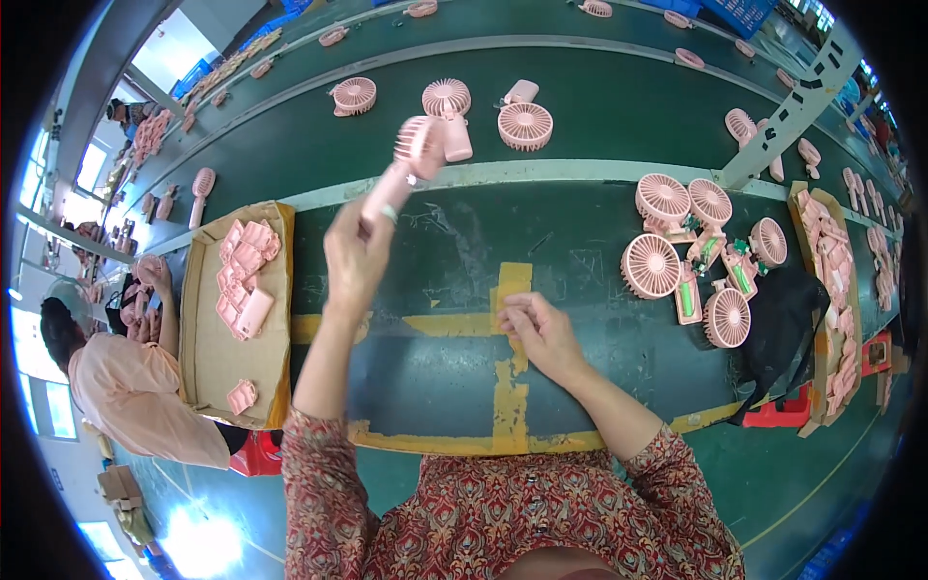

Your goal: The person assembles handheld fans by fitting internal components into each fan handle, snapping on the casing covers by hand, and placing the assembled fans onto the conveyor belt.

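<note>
L hand [356,253]: closed round handle of pale-pink plastic handheld fan [390,191], held up over far edge of dark-green worktable [435,387]; round caged head up, tilted R, motion-blurred.
R hand [543,336]: near center of table, by yellow tape strips [512,401]; fingers half curled, palm side hidden, can't tell if holding sth.
Sleeves: red floral-patterned fabric [321,474], both arms.
Far strip: dark-green flat surface [619,121] past pale rail [580,172]; pink round-headed fans [355,95] on it, 3 nearest in a loose row. Held fan overlaps middle one in view; contact unclear.
R cluster: five pink fans w/ opened handles [650,266], bunched far R on table; green cylindrical cells [688,298] visible in some.
R edge: black cloth bundle [788,329] just beside cluster; long cardboard box [817,418] beyond it, pink plastic parts [829,253] inside.
L side: shallow brown cardboard tray [215,372] beside table, pink plastic shell pieces [246,253] mostly at far end, one piece near.
Far L: seated co-worker in pale-peach top [145,391], pink item at raised hand.
Far R: white slotted metal post [802,97], slanted in view.
</note>
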